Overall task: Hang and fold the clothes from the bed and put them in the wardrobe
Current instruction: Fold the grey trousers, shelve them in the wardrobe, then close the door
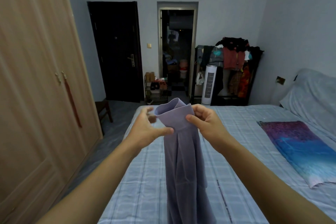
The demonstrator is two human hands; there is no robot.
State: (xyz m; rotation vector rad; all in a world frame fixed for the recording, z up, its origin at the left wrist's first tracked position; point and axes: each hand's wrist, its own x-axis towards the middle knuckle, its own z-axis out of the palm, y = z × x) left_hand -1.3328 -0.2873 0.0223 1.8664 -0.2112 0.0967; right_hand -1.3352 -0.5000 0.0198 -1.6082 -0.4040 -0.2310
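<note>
I hold up a grey-purple garment (183, 160) by its waistband over the bed (145, 178); it hangs down out of the bottom of the view. My right hand (205, 122) pinches the band's right side. My left hand (149, 125) has its thumb on the band's left side, with the fingers spread and blurred. The tall light-wood wardrobe (36, 87) stands at the left with its doors closed.
A folded purple and blue cloth (300, 147) lies on the bed at the right. Behind the bed are a clothes rack (234, 60) piled with garments, a white tower fan (209, 85), a shoe rack (156, 87), a dark door (116, 51) and an open doorway (177, 51). A wooden stool (103, 109) stands beside the wardrobe.
</note>
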